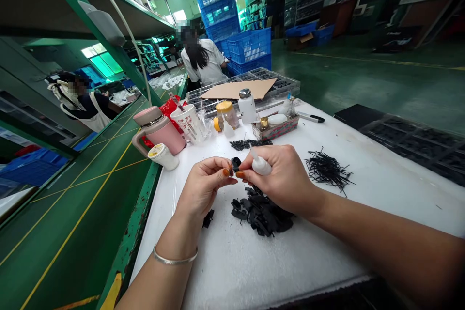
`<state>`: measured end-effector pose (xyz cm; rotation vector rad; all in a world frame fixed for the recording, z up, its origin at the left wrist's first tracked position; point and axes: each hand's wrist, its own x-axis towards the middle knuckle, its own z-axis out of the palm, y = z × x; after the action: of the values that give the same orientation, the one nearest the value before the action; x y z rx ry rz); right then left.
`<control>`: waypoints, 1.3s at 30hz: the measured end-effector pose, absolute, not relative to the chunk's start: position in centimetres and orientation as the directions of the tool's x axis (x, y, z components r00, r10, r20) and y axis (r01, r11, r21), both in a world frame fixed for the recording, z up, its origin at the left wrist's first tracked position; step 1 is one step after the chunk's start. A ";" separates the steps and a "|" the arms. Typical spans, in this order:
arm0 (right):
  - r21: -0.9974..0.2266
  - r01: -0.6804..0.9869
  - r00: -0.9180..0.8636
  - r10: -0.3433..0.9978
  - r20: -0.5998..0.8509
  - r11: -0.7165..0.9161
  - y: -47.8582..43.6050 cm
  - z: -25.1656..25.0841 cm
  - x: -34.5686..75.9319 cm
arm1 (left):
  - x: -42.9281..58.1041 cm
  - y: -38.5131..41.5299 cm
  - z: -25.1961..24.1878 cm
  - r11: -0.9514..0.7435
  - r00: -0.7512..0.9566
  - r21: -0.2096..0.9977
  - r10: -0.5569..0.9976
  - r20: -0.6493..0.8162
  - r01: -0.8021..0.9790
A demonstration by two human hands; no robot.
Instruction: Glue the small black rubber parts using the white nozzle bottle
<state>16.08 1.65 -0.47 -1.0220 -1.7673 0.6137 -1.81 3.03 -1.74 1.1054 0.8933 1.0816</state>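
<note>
My left hand [203, 184], with a silver bangle on the wrist, pinches a small black part [236, 163] between thumb and fingertips. Curled round a small white squeeze bottle [261, 166] with a thin nozzle, my right hand [286, 179] meets the left at that part. Its thumb and fingertip are at the part's edge; whether they grip it too, I cannot tell. Below the hands lies a heap of black, curved pieces [269, 218]. Another black piece [208, 219] sits beside my left wrist. Thin black strips [329, 169] are piled to the right.
Tiny black parts [249, 144] lie beyond my hands. Behind them stand a pink mug [165, 133], paper cup [189, 123], white jar [163, 156], pump bottle [247, 108] and small box [278, 128]. A green conveyor [90, 193] runs left. Two people work farther off.
</note>
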 end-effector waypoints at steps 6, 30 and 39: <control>-0.708 0.394 -0.183 0.805 0.564 0.586 1.4 -0.6 15.9 | -1.9 3.0 -1.9 0.199 0.316 0.945 0.942 -0.112 -0.260; -0.857 0.456 -0.665 0.732 -0.150 0.239 4.6 1.1 18.6 | -9.0 4.0 1.2 -0.046 0.170 0.832 0.984 -0.059 0.553; -0.689 0.681 -0.186 0.969 0.164 0.248 6.6 3.1 23.0 | -7.5 4.4 -1.0 -0.133 0.280 0.534 0.938 -0.204 0.835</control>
<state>23.05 6.61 3.09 -1.4981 -1.9433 0.6413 -7.49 4.36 -0.97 1.9983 1.5861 0.2415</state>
